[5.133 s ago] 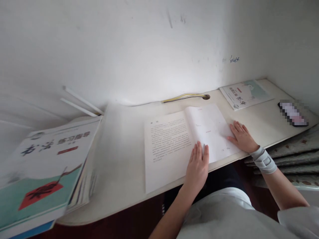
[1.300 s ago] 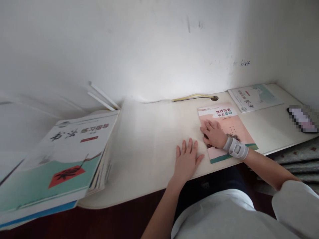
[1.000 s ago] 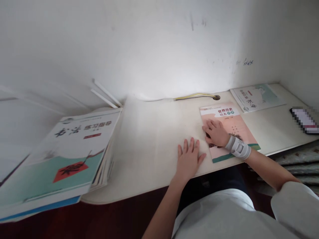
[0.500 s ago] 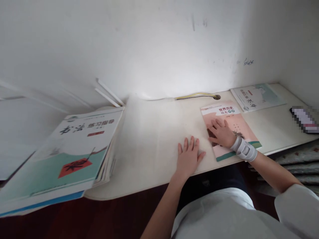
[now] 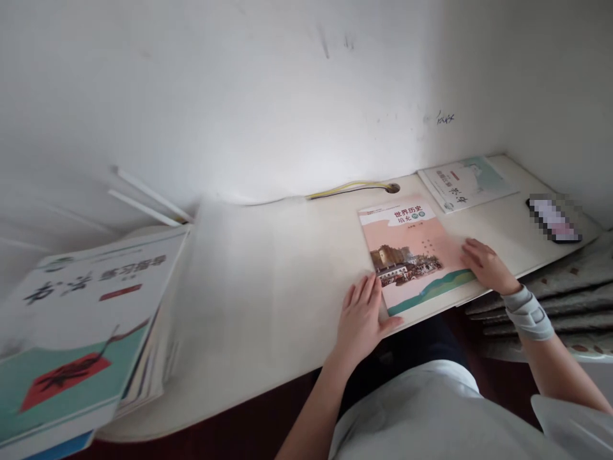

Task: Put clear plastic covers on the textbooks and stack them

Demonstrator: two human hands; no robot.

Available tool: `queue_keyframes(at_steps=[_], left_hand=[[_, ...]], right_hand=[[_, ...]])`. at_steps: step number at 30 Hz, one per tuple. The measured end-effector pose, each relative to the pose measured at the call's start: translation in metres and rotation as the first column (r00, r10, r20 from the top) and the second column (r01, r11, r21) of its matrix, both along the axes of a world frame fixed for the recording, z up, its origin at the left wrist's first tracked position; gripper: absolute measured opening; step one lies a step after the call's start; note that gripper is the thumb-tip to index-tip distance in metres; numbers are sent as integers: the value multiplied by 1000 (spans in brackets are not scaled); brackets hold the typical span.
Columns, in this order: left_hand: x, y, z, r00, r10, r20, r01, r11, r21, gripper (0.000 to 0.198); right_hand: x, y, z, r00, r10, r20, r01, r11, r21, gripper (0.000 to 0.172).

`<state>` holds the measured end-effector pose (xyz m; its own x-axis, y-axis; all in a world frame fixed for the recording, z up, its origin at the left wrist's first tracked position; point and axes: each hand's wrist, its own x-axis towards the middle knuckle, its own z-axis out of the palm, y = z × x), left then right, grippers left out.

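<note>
A pink booklet with a picture of a fortress and a green band lies closed on the white desk. At its lower left edge rests my left hand, palm down with fingers stretched out, fingertips touching the cover's side. My right hand, with a grey wrist strap, is at the booklet's right edge, fingers extended and partly over the border. Neither hand grips anything.
On the left stands a stack of books topped by a green and white calligraphy workbook. A similar workbook and a blurred phone lie at the right. Cables run to a hole near the wall. Patterned fabric hangs at the right.
My right hand has moved off the booklet's cover to its right edge. My left hand now touches the booklet's left side. The view has turned a little to the right.
</note>
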<state>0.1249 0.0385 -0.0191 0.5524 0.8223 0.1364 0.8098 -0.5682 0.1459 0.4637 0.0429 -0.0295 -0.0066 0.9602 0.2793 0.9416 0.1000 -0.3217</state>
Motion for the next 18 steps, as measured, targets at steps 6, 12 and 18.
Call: queue_keyframes(at_steps=[6,12,18], left_hand=[[-4,1,0,1000,8,-11,-8,1000,-6,76],[-2,1,0,1000,21,11,-21,1000,-6,72],[-3,2,0,999,25,26,-25,1000,-6,69]], right_hand=[[-19,-7,11,984,36,-172,-40,999,-21,39],[-24,-6,43,852,36,-522,-92,992,-82,40],[-41,1,62,671,29,-741,-194,971,-137,48]])
